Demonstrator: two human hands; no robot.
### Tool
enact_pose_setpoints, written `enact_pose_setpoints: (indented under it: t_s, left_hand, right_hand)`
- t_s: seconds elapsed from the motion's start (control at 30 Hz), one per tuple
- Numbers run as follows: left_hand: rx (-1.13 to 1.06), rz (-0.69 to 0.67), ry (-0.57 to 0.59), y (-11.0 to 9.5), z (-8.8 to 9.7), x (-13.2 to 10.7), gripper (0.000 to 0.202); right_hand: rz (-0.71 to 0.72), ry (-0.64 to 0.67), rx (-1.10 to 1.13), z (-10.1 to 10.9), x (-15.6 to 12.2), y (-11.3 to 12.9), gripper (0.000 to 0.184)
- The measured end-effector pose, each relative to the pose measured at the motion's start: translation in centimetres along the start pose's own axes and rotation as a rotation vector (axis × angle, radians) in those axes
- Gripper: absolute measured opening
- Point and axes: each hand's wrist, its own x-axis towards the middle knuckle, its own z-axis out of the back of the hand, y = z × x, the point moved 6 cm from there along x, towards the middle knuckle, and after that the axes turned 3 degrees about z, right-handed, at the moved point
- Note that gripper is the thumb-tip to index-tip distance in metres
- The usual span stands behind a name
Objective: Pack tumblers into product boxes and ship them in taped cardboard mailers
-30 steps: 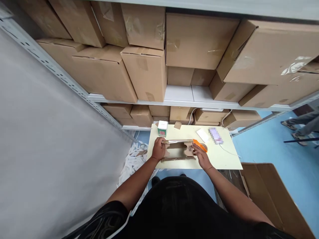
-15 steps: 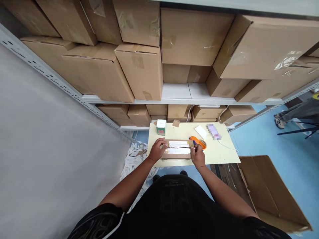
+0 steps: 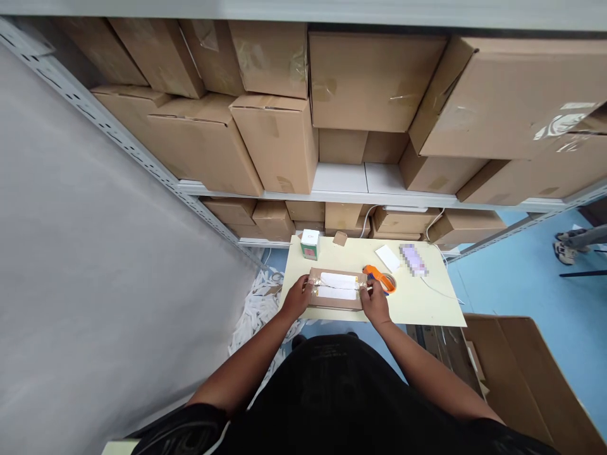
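Note:
A small brown cardboard box (image 3: pixel 337 304) lies on the pale yellow table (image 3: pixel 417 309), with clear tape and a white label (image 3: pixel 336 293) split by a lengthwise seam on top. My left hand (image 3: pixel 296 298) is closed around its left end. At the right end, my right hand (image 3: pixel 375 304) grips the box with the thumb on top. A small dark blue thing (image 3: pixel 370 277) shows by the right fingertips; its kind is mostly hidden. Just beyond that hand lies an orange tape dispenser (image 3: pixel 374 273) with a roll of tape (image 3: pixel 389 283).
Toward the table's back stand a green-and-white carton (image 3: pixel 310 245), a cardboard scrap (image 3: pixel 340 238), a white flat box (image 3: pixel 387 258) and a blurred purple item (image 3: pixel 413 260). Shelves of cartons (image 3: pixel 272 139) rise ahead. White paper strips (image 3: pixel 251 309) cover the floor left; a large open carton (image 3: pixel 516 373) stands right.
My left hand has slid from the box's upper left corner down around its left end. My right hand has shifted lower, and the blue thing shows less. The camera view has tilted slightly.

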Motion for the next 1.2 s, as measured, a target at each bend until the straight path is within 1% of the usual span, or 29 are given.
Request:
enact_pose_setpoints:
  t_s: [0.07,0.3,0.43,0.57,0.77,1.0,1.07,1.13,1.2]
  left_hand:
    - [0.016,0.009,0.033,-0.1,-0.1,-0.3,0.037]
    - [0.074,-0.026,0.011,-0.8,-0.1,0.0,0.036]
    - [0.080,-0.013,-0.003,-0.8,-0.1,0.1,0.037]
    - [0.055,-0.028,-0.006,-0.6,-0.1,0.1,0.034]
    - [0.054,-0.040,0.002,-0.2,-0.2,0.4,0.035]
    - [0.068,-0.018,0.001,-0.6,0.0,0.4,0.034]
    - [0.083,-0.014,-0.002,-0.7,0.1,0.4,0.034]
    - [0.106,-0.003,-0.005,-0.8,0.1,0.5,0.034]
    - [0.131,0.007,-0.007,-0.8,0.1,0.5,0.036]
  right_hand:
    - [0.014,0.002,-0.008,0.0,0.1,0.0,0.036]
    - [0.048,-0.006,-0.030,0.0,0.4,0.0,0.036]
    - [0.058,-0.004,-0.033,-0.1,0.6,0.1,0.034]
    - [0.069,0.003,-0.025,-0.2,0.5,0.2,0.032]
    - [0.074,0.003,-0.056,-0.2,0.7,0.1,0.034]
    - [0.054,-0.002,-0.030,-0.2,0.6,0.2,0.035]
    - [0.067,0.005,0.005,0.3,0.6,-0.1,0.035]
    - [0.096,-0.008,0.006,1.0,1.0,-1.2,0.034]
    - [0.115,-0.042,-0.095,2.0,1.7,-3.0,0.033]
